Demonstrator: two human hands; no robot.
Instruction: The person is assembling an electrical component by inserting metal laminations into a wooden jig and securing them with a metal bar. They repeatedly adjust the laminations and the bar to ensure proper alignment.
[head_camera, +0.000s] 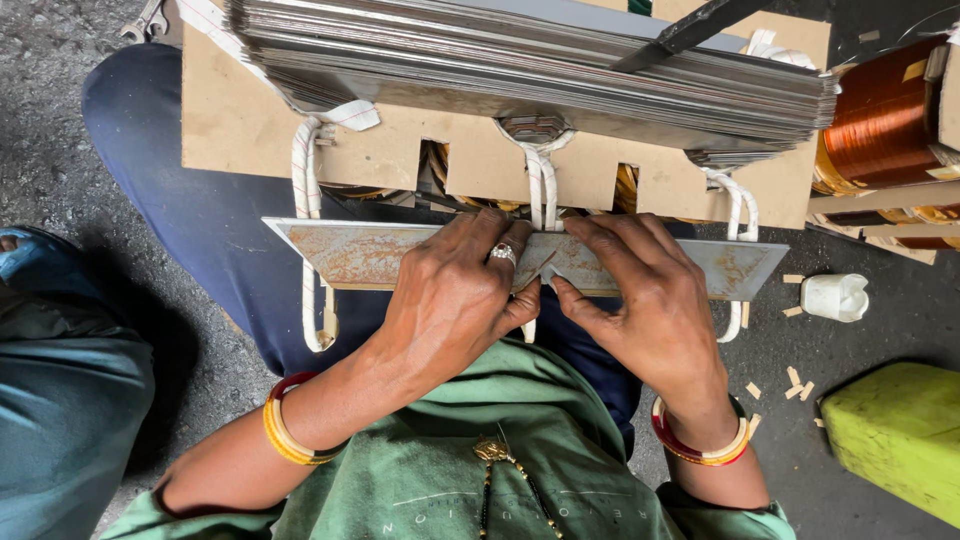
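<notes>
Plainly, a long flat metal strip (370, 255) with angled ends and rusty blotches is being held across the lap, just below the slotted board frame (240, 130) of a wound core. The left hand (450, 300) lies flat on the strip near its middle, fingers pressed down on it; the right hand (645, 300) is set beside it, thumb under the lower edge and fingers spread on top, so the strip is gripped by both. Above, a thick stack of thin steel sheets (540, 70) is laid over the frame, and white tape ties (305, 190) hang through the slots. The step in hand is judged to be the lining-up of one strip before insertion. Level alignment with the stack would be called for next.
</notes>
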